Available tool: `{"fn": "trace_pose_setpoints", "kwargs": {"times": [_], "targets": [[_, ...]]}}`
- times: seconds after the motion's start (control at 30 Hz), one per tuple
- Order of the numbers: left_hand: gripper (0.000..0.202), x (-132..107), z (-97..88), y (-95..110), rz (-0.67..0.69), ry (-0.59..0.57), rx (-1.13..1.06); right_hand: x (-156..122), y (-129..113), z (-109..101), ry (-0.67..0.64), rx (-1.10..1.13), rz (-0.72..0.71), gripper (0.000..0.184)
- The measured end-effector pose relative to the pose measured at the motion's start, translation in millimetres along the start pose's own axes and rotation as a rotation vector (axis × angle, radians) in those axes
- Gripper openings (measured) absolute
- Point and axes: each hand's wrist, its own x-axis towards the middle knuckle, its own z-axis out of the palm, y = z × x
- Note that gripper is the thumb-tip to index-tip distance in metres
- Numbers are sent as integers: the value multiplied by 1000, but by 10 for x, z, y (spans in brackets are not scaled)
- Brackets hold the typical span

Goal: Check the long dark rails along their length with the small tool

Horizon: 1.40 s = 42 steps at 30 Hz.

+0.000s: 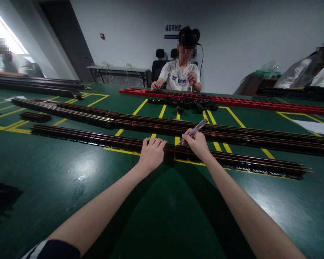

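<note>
My left hand [152, 153] rests on the nearest long dark rail strip [78, 136], its fingers curled over the strip's top edge. My right hand [196, 143] is just to the right of it, pinched on a slim clear-handled screwdriver [194, 129] whose tip points down at the same strip. The strip runs left to right across the green table [70, 187], over yellow floor-style lines.
Further long dark strips [232, 131] lie parallel behind. A long red tray [232, 101] and a pile of small black parts [189, 103] sit in front of a seated person [179, 77] opposite. Other people sit at far left and far right. A dark object [0, 199] lies near left.
</note>
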Motion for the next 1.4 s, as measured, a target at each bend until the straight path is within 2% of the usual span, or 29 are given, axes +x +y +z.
{"fn": "trace_pose_setpoints", "kwargs": {"times": [0.43,0.67,1.13,1.4], "targets": [[41,5,-4,-7,15,0,4,26,66,-29,-3,21,22,13],[43,15,-1,-34,83,-2,-75,49,103,-37,2,104,60,14],[36,17,-44,-45,77,-29,-154,58,151,-58,39,79,65,16],[40,28,-13,-25,60,-40,-104,51,155,-53,28,128,60,14]]}}
